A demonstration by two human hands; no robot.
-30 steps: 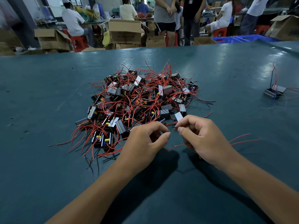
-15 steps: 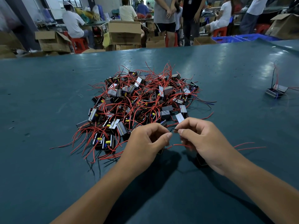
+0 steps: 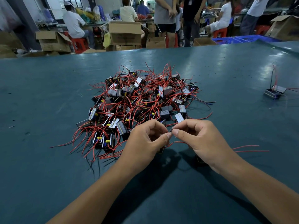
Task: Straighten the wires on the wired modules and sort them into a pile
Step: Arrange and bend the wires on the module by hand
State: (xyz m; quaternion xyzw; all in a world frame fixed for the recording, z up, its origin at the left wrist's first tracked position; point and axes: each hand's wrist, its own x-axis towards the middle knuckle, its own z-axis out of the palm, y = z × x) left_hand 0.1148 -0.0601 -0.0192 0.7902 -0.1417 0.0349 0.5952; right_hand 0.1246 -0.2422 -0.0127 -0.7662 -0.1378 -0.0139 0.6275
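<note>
Holding one thin red insulated wire (image 3: pixel 178 142) between us, we have our left hand (image 3: pixel 145 143) and right hand (image 3: pixel 200 141) meeting at about six o'clock of the big tangled heap of small black and silver wired modules (image 3: pixel 142 104) on the dark teal worktop (image 3: pixel 48 159). Each grip is closed to a fine pinch, thumb against forefinger, tips almost touching one another, with the other fingers curled under. What the left pinch has hold of we judge to be the same wire or its neighbour, though the point of contact is too small to be sure. A dark module body seems to hang beneath each palm, mostly hidden.

To do this step well, we should anchor the wire close to the module with one pinch and draw the other pinch outward along it in one smooth stroke, keeping light pressure so the insulation slides without kinking. Pull away from the heap, toward five o'clock, so the loose red ends lying on the worktop at three o'clock of the right wrist (image 3: pixel 247 148) do not snag on the tangle. Avoid tugging at the solder end; that joint is likely the weak part.

Once straight, the module belongs with the small sorted pair of dark modules with upright leads (image 3: pixel 274 92), well apart at two o'clock of the heap.
</note>
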